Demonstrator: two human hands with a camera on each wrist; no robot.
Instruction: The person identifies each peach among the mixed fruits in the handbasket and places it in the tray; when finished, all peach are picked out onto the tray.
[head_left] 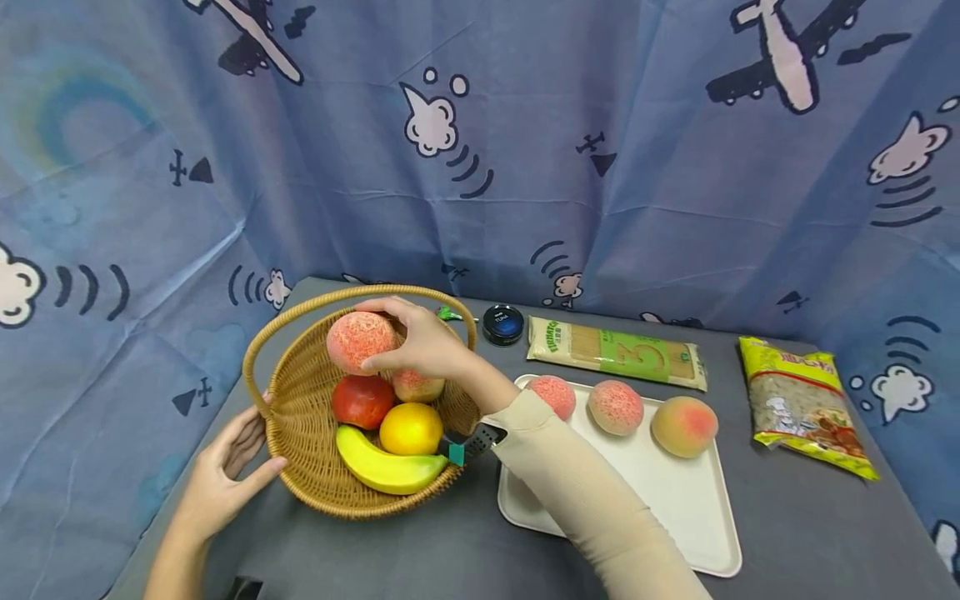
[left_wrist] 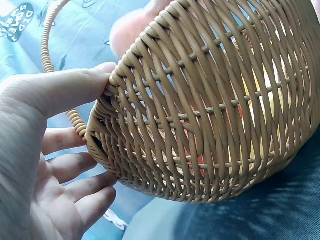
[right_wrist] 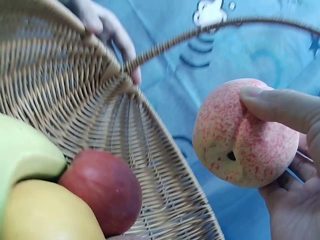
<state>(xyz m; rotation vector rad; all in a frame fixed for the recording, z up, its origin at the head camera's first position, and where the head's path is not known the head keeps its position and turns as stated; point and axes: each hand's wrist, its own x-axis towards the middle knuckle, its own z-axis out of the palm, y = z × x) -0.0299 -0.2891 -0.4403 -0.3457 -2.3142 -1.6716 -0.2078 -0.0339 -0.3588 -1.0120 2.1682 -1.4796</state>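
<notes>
My right hand [head_left: 426, 340] holds a pink speckled peach [head_left: 362, 342] between thumb and fingers, above the wicker basket [head_left: 300, 433]. Inside the basket lie a dark red round fruit [head_left: 363, 402], a yellow-orange round fruit [head_left: 411, 428], a banana [head_left: 386, 462] and another peach [head_left: 417, 387], partly hidden by my right hand. At the basket's left end, my left hand [left_wrist: 55, 150] grips the edge by the handle base, thumb on the rim and fingers spread around the outside.
A white tray [head_left: 652, 479] right of the basket carries two pink peaches and a yellow-orange peach [head_left: 684, 427]. Behind it lie a noodle pack [head_left: 617, 352] and a dark round tin [head_left: 502, 323]. Far right is a yellow bag [head_left: 806, 404]. The basket's handle [head_left: 360, 292] arches upright.
</notes>
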